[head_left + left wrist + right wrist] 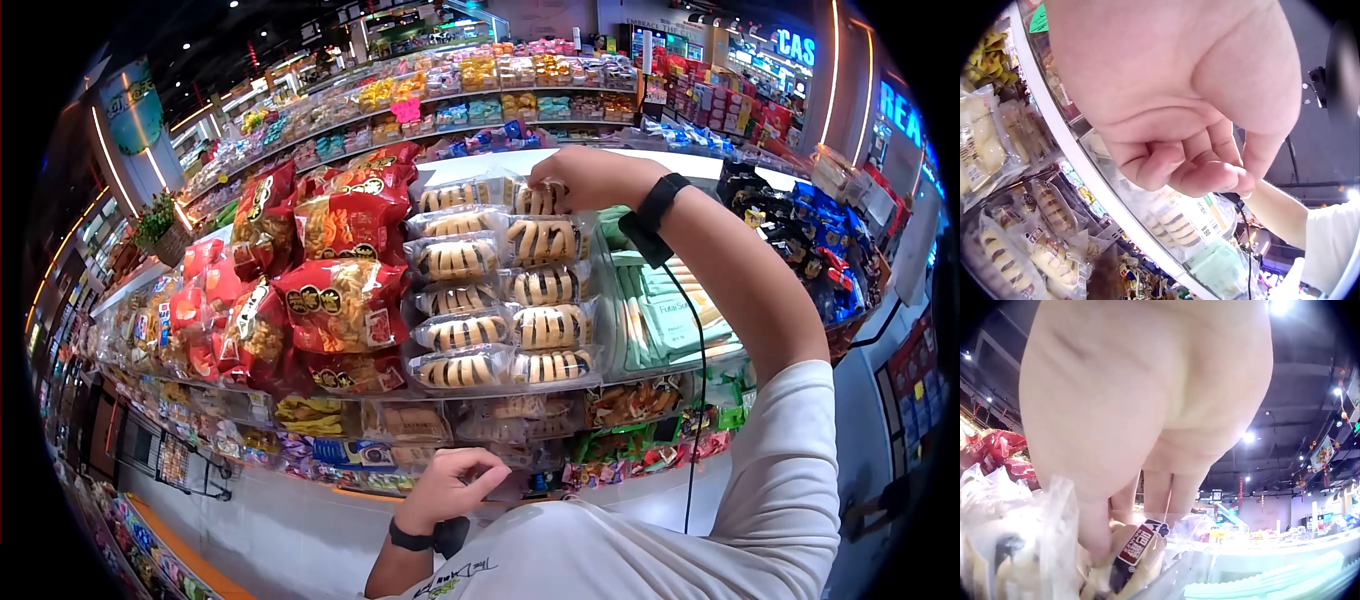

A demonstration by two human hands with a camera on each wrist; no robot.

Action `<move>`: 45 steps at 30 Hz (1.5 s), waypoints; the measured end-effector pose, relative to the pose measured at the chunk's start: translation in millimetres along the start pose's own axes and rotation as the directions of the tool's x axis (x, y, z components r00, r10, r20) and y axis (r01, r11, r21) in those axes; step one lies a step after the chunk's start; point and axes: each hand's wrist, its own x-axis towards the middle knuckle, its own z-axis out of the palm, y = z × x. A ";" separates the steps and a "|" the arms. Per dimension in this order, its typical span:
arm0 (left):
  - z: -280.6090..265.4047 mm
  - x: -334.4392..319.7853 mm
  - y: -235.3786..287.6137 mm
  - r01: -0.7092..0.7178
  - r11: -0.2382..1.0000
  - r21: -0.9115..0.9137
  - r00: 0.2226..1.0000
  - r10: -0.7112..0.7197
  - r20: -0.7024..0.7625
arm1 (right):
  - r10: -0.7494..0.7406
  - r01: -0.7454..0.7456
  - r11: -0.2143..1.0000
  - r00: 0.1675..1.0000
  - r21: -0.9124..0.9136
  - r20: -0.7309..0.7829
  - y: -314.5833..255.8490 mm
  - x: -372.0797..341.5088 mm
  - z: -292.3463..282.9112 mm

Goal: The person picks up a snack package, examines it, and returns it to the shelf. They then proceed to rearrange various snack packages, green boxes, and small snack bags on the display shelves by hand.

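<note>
Clear packs of bread with dark stripes (548, 285) lie in two columns on the display top. At the far end of the right column, my right hand (595, 178) reaches down onto a bread pack (533, 199). The right wrist view shows that hand (1141, 394) with its thumb on the near side of the labelled pack (1138, 553) and its fingers beyond, pinching it. My left hand (452, 487) hangs in front of the display, fingers loosely curled and holding nothing; the left wrist view shows its palm and bent fingers (1207, 178).
Red snack bags (345, 305) lie left of the bread, pale green packs (655, 310) right of it. Dark and blue packets (825, 235) fill the far right. Lower shelves (400, 420) run below the front edge. A black cable (702, 380) hangs from my right wrist.
</note>
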 end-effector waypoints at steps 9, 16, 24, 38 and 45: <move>-10.0 65.2 56.5 -0.320 0.921 0.223 0.947 0.320 0.035 | -0.069 0.070 0.990 0.998 -0.125 0.014 -5.7 -4.7 -0.4; -34.0 227.8 132.8 -0.383 0.506 0.773 0.813 0.582 0.022 | -0.071 0.071 0.994 0.997 -0.087 0.005 15.2 -7.4 5.7; -63.2 341.8 161.8 -0.045 0.274 0.961 0.998 -0.035 0.057 | -0.011 0.013 0.999 0.999 0.049 -0.050 22.1 -11.7 4.5; -68.1 291.0 186.7 -0.104 0.209 0.972 0.990 0.113 0.082 | -0.247 0.235 0.969 0.932 -0.078 -0.264 -5.3 -51.1 -19.9; -60.3 266.3 173.9 -0.276 0.167 0.947 0.959 0.110 0.260 | -0.119 0.116 0.987 0.993 -0.109 -0.020 -12.5 -57.8 -2.0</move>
